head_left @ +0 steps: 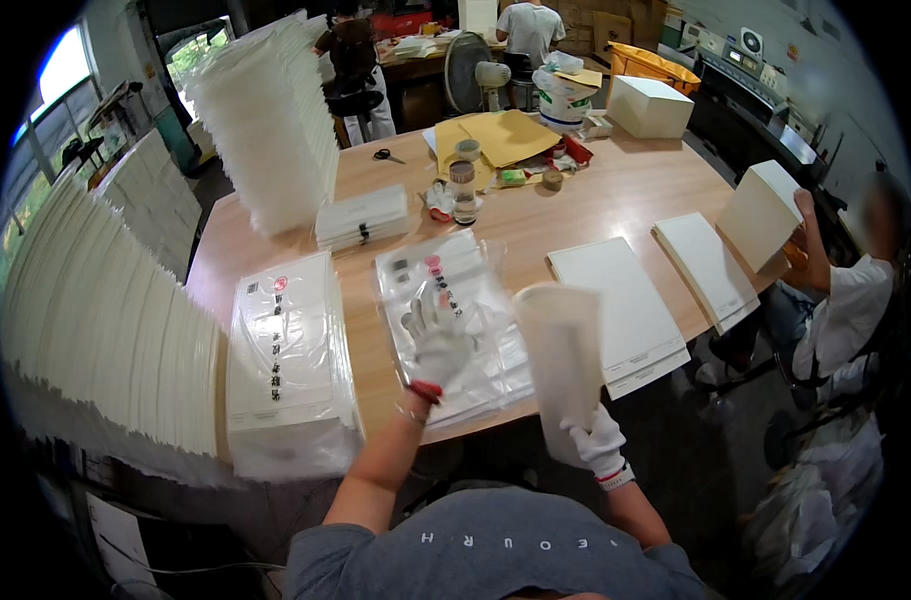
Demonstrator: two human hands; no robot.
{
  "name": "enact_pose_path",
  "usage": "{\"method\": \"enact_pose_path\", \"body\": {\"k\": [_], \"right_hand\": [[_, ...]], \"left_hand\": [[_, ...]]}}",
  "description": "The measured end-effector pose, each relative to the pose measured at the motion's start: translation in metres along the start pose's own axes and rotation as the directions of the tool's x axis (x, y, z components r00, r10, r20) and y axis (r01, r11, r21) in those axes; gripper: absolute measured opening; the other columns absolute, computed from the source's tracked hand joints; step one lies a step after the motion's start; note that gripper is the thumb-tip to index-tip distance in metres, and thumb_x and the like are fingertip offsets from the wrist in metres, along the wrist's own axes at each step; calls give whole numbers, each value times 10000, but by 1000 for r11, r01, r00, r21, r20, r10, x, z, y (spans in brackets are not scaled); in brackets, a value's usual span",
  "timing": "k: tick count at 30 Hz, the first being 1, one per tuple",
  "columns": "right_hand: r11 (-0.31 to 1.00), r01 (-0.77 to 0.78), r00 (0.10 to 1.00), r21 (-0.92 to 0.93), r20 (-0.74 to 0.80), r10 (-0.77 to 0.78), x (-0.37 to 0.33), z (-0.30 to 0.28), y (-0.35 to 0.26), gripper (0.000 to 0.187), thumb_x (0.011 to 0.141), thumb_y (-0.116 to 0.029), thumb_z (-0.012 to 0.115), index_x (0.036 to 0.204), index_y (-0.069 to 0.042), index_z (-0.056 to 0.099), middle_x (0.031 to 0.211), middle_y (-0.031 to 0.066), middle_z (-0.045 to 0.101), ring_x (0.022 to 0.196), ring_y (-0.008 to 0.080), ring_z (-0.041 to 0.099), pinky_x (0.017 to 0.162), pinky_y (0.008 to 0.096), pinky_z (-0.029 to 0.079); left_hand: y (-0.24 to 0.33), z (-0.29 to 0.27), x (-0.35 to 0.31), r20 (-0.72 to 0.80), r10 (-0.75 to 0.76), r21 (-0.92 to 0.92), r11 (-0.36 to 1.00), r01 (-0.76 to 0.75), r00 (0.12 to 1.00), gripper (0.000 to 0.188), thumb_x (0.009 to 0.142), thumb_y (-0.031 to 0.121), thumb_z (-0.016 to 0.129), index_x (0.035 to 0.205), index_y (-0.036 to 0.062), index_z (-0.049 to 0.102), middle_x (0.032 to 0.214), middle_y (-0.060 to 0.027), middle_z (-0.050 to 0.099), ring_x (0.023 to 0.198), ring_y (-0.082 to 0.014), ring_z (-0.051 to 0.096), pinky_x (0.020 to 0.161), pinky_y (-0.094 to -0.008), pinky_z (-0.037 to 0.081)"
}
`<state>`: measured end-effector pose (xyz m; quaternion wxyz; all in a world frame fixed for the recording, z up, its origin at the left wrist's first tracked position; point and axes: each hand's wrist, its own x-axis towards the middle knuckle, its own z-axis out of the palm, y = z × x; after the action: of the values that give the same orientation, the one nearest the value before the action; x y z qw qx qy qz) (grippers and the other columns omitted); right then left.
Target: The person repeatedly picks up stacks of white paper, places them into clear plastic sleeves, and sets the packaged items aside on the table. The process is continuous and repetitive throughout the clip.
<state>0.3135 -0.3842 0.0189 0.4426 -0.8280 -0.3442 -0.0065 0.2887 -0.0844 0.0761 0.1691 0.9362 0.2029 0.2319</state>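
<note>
My right hand [598, 442], in a white glove, grips the lower end of a cream-white sheaf of paper [564, 350]. The sheaf stands tilted and slightly curved over the table's near edge. My left hand [442, 345], also gloved, is over a pile of clear plastic bags [496, 350] printed in black and red, its fingers spread. Whether the palm presses on the top bag I cannot tell. Right of the held sheaf lies a flat stack of white paper [621, 300]. Left of the bags is a stack of bagged papers [286, 385].
Tall white stacks [261, 130] rise at the left. Behind the bags stand a bundle of white packets [364, 215] and a clear bottle [463, 190]. Scissors [388, 156] and yellow envelopes [511, 135] lie farther back. A seated co-worker [846, 300] at the right handles a white paper block [761, 215].
</note>
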Motion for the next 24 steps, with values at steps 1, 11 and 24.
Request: {"method": "enact_pose_path", "body": {"k": [1, 11, 24], "right_hand": [[980, 88, 995, -177, 68, -77, 0, -1, -3, 346, 742, -138, 606, 1067, -29, 566, 1074, 161, 588, 883, 310, 610, 743, 355, 500], [836, -381, 857, -395, 188, 479, 90, 57, -23, 430, 730, -343, 636, 1066, -99, 526, 1053, 139, 566, 925, 331, 575, 746, 392, 469], [779, -359, 759, -514, 324, 564, 161, 85, 51, 527, 901, -320, 369, 1330, -32, 264, 1018, 279, 575, 948, 392, 567, 847, 474, 398]], "left_hand": [[-29, 13, 20, 288, -204, -200, 943, 267, 936, 616, 753, 270, 567, 1285, 19, 382, 1161, -312, 452, 1062, -403, 463, 967, -470, 318], [34, 64, -51, 232, 335, -454, 868, -202, 913, 467, 753, 161, 582, 1187, 46, 454, 857, -167, 583, 811, -339, 577, 719, -412, 463], [-123, 146, -63, -8, -361, -647, 713, 271, 933, 338, 820, 37, 471, 1157, 25, 442, 909, -99, 514, 773, -196, 495, 715, -341, 429]]}}
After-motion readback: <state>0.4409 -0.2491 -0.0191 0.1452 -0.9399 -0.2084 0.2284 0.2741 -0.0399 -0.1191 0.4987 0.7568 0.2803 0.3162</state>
